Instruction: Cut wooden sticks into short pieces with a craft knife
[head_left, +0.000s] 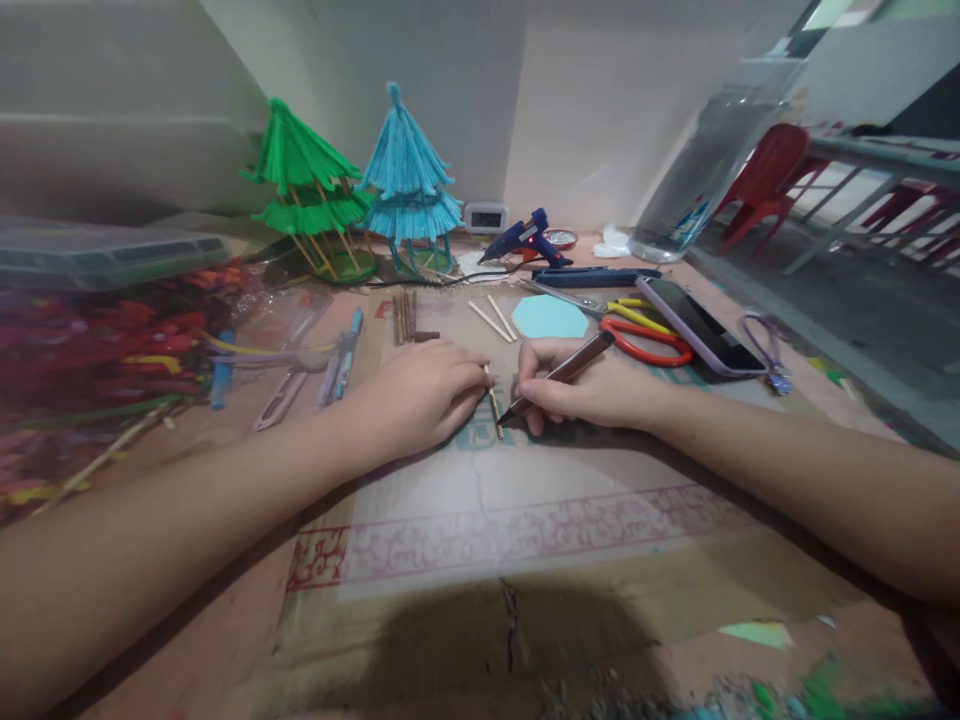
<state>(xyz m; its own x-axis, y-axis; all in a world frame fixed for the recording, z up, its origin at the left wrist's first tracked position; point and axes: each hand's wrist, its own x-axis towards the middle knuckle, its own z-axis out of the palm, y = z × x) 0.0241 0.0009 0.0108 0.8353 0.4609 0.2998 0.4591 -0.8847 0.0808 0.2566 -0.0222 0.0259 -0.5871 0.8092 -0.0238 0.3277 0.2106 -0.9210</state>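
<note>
Two green paper scraps [757, 633], or one with a smaller bit beside it, lie near the front right, beside the cardboard [420, 570], whose bare front stretch leaves open room before the wrists. Beyond that, the left hand [427, 395] has its fingers together, tips clamped on a thin stick [493, 404] at mid-cardboard; the right hand [566, 385] has its fingers closed round a brown pen [574, 366], tip at the stick's near end. Red and yellow craft pieces [135, 370] heap at the left, below a clear plastic box [112, 255], its contents too blurred to tell. Orange-handled scissors [646, 345] and a phone [701, 325] crowd the right, near the table's edge [874, 400]. Past the blue paper [550, 316], a glue gun [529, 240] sits by a round red-rimmed container [560, 238], its contents unclear. Farther right stands a large clear bottle [682, 180], tilted in view.
</note>
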